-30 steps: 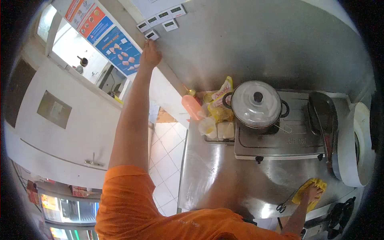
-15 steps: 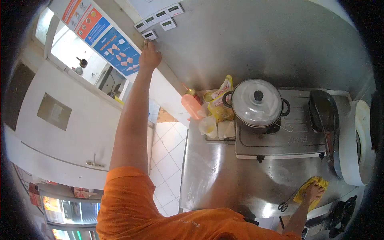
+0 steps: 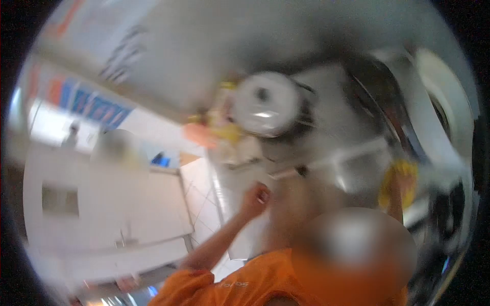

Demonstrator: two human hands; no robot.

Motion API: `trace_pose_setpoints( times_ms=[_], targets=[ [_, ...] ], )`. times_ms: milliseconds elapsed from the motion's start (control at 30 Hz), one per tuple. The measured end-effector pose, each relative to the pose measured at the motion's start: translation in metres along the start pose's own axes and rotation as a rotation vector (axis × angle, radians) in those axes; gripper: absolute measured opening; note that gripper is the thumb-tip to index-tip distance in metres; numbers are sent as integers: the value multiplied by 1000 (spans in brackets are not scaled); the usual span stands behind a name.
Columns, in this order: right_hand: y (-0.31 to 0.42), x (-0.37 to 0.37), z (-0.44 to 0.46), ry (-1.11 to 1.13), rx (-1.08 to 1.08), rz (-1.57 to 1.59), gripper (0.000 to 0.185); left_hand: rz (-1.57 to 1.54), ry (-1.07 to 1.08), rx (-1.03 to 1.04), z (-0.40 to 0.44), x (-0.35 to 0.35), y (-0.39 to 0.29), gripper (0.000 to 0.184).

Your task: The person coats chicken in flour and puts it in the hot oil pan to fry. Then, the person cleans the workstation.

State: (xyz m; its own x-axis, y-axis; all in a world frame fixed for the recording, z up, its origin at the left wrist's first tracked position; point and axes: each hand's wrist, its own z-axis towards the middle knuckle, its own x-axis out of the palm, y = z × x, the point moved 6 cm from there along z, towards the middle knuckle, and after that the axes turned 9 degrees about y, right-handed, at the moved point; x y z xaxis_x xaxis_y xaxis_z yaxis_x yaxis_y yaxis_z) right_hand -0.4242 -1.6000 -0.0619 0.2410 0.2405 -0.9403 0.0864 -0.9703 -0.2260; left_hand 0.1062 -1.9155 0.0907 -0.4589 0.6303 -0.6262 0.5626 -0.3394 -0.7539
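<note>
My left hand (image 3: 253, 199) is over the front left of the steel counter (image 3: 240, 237), its fingers curled in. A small dark and pale spot shows at the fingers, too blurred to name. At the right of the counter my right hand (image 3: 404, 184) grips a yellow cloth (image 3: 390, 188). Beyond my left hand, a lidded pot (image 3: 265, 104) stands on the stove (image 3: 326, 92). The whole view is smeared by motion, and a blurred oval patch hides part of the counter's front.
A dark pan (image 3: 377, 92) lies at the stove's right, beside a large white round thing (image 3: 444, 97). Left of the pot are an orange container (image 3: 198, 133) and yellow packaging (image 3: 229, 130). Blurred timers (image 3: 125, 53) hang on the wall. A white door (image 3: 112, 204) is at left.
My left hand has come down from the wall timers to above the counter, its fingers now curled. The view has turned and blurred. My right hand stays on the yellow cloth.
</note>
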Motion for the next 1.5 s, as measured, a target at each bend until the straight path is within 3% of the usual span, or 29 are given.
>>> trace_pose_setpoints(
  times_ms=[33, 67, 133, 200, 233, 267, 300, 467, 600, 667, 700, 733, 867, 933, 1000, 1067, 1200, 1267, 1367, 1400, 1500],
  targets=[
    [6, -2, 5, 5, -29, 25, 80, 119, 353, 184, -10, 75, -1, 21],
    [10, -4, 13, 9, -42, 40, 81, 340, 427, 512, -23, 146, -9, 32],
    [8, -9, 29, -3, -30, 74, 84, 373, 645, 488, -25, 252, -48, 52],
    [-3, -10, 36, -24, -19, 97, 87, 442, 564, 636, -22, 289, -129, 57],
    [-5, -42, 23, 110, -50, 87, 86, 452, 594, 668, -18, 312, -149, 58],
    [-12, -26, 40, 12, -60, 116, 83, 467, 617, 690, -14, 332, -166, 59],
    [-16, -11, 58, -85, -75, 146, 81, 486, 640, 707, -13, 349, -177, 59],
    [-32, -15, 95, -129, -253, 193, 74, 688, 697, 556, -14, 404, -177, 52],
    [-84, 7, 112, -93, -224, 248, 70, 599, 690, 452, -9, 386, -162, 45],
    [-107, -17, 98, -7, -148, 134, 66, 566, 617, 412, -5, 369, -165, 45],
    [-110, -5, 103, -86, -144, 109, 64, 550, 575, 390, -2, 361, -164, 46],
    [-110, 3, 105, -171, -140, 89, 62, 520, 525, 363, 2, 351, -159, 46],
    [-66, 0, 44, -164, -295, 94, 60, 297, 381, 176, -7, 302, -97, 51],
    [-29, 20, -6, -301, -379, 8, 59, 185, 295, 79, -32, 265, -64, 54],
    [30, 10, -94, -165, -580, -166, 62, 141, 166, 31, -64, 216, -42, 55],
    [85, 17, -169, -41, -866, -98, 62, -121, -55, -271, -112, 167, -5, 51],
    [166, 32, -307, -190, -1262, 300, 62, -312, -608, -269, -195, 76, 67, 45],
    [206, 33, -381, -150, -1304, 187, 53, -475, -717, -312, -222, 39, 95, 46],
    [260, 71, -494, -54, -1504, 414, 54, -483, -842, -187, -231, -3, 141, 45],
    [267, 75, -524, -5, -1568, 575, 54, -443, -822, -136, -219, -17, 149, 46],
    [220, 95, -619, 234, -1844, 404, 46, -248, -682, -40, -172, -47, 137, 37]
  ],
)
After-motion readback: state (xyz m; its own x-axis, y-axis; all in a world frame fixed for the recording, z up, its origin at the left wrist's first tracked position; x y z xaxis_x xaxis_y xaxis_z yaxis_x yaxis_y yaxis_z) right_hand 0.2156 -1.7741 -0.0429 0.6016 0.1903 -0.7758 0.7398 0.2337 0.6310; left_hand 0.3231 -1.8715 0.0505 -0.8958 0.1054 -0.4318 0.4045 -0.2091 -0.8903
